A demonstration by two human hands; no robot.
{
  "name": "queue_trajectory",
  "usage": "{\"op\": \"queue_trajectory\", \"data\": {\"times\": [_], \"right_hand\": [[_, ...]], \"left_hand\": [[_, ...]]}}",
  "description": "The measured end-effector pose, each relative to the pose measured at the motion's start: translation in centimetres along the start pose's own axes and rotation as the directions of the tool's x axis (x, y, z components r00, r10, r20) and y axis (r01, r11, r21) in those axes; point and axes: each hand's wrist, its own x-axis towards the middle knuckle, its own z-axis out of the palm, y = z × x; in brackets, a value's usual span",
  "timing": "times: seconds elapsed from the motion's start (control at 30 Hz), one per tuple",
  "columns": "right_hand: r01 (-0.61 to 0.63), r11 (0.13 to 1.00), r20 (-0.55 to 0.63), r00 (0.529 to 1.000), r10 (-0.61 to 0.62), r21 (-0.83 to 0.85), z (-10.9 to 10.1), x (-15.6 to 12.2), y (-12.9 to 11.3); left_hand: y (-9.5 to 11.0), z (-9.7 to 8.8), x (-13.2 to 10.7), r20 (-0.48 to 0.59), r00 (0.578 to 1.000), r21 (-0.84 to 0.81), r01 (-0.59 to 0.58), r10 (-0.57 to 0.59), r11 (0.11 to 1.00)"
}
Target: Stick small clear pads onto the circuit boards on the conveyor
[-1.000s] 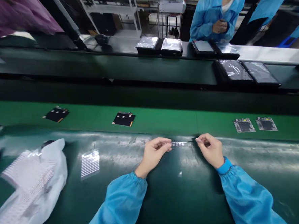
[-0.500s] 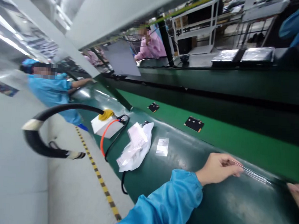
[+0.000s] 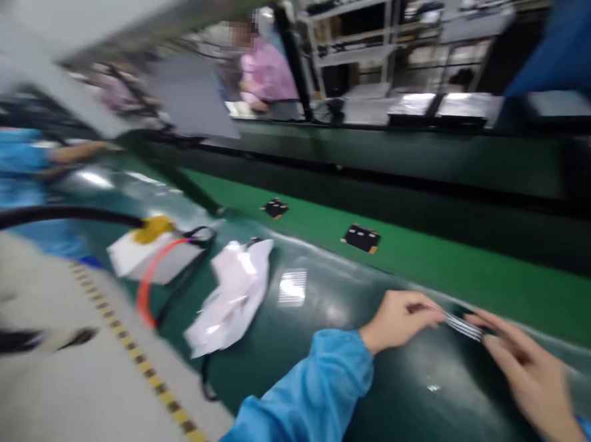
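My left hand (image 3: 403, 321) pinches the left end of a thin clear sheet with rows of small white marks (image 3: 463, 326), seen nearly edge-on. At the sheet's other end, the thumb and forefinger of my right hand (image 3: 529, 369) close on its edge. Both hands are over the dark green bench mat (image 3: 394, 414). A similar clear sheet with pale stripes (image 3: 292, 287) lies flat on the mat to the left. Beyond my hands, a black flat board with gold tabs (image 3: 361, 238) rests on the green belt (image 3: 418, 262), with a second black board (image 3: 275, 208) farther left.
A crumpled white plastic bag (image 3: 233, 294) lies on the mat. Left of it stands a white box (image 3: 160, 269) with a yellow-wrapped black hose (image 3: 50, 214) and an orange tube (image 3: 145, 292). A co-worker in blue (image 3: 13, 170) is at far left, another in pink (image 3: 269, 73) across the line.
My right hand has come in from the right edge and now meets the sheet's free end. My view has turned to the right, so the bench things sit farther left.
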Motion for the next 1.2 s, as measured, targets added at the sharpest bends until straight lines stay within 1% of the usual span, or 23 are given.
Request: {"op": "queue_trajectory", "data": {"times": [0.07, 0.1, 0.17, 0.3, 0.4, 0.63, 0.77, 0.87, 0.97, 1.07, 1.2], "right_hand": [[-0.081, 0.992, 0.075, 0.994, 0.074, 0.099, -1.1, 0.0, -0.8], [-0.133, 0.979, 0.102, 0.988, 0.118, 0.154, -1.2, 0.1, -1.2], [-0.176, 0.96, 0.12, 0.981, 0.153, 0.218, -0.8, 0.5, -1.6], [-0.264, 0.92, 0.105, 0.964, 0.243, 0.291, 0.2, 0.6, -1.7], [-0.303, 0.885, 0.107, 0.953, 0.284, 0.352, 0.4, 0.2, -1.5], [-0.315, 0.865, 0.077, 0.947, 0.31, 0.391, 0.3, 0.4, -1.4], [-0.324, 0.857, 0.068, 0.943, 0.324, 0.401, 0.4, 0.4, -1.4], [-0.334, 0.864, 0.072, 0.94, 0.332, 0.378, 0.4, 0.2, -1.4], [-0.317, 0.875, 0.083, 0.948, 0.308, 0.365, 0.4, 0.1, -1.4], [-0.295, 0.892, 0.096, 0.955, 0.279, 0.344, 0.3, 0.1, -1.6], [-0.279, 0.903, 0.1, 0.96, 0.261, 0.327, 0.3, 0.2, -1.7]], "left_hand": [[0.5, -0.4, 0.2, 0.01, 0.999, 0.113, -0.05, 0.049, 0.992], [0.6, -0.6, 0.5, 0.018, 0.998, 0.149, -0.064, 0.062, 0.987], [0.8, -0.9, 0.9, 0.029, 0.996, 0.183, -0.093, 0.089, 0.979], [1.1, -1.0, 1.0, 0.064, 0.986, 0.236, -0.162, 0.151, 0.958], [1.3, -0.8, 0.8, 0.073, 0.984, 0.268, -0.177, 0.164, 0.947], [1.3, -0.9, 0.8, 0.081, 0.989, 0.282, -0.138, 0.12, 0.949], [1.2, -0.9, 0.6, 0.095, 0.992, 0.216, -0.097, 0.078, 0.972], [1.1, -0.8, 0.6, 0.099, 0.992, 0.175, -0.09, 0.074, 0.98], [0.9, -0.8, 0.6, 0.094, 0.992, 0.187, -0.105, 0.089, 0.977], [0.6, -0.9, 0.6, 0.074, 0.994, 0.191, -0.096, 0.083, 0.977], [0.3, -0.9, 0.6, 0.077, 0.993, 0.203, -0.105, 0.091, 0.974]]}}
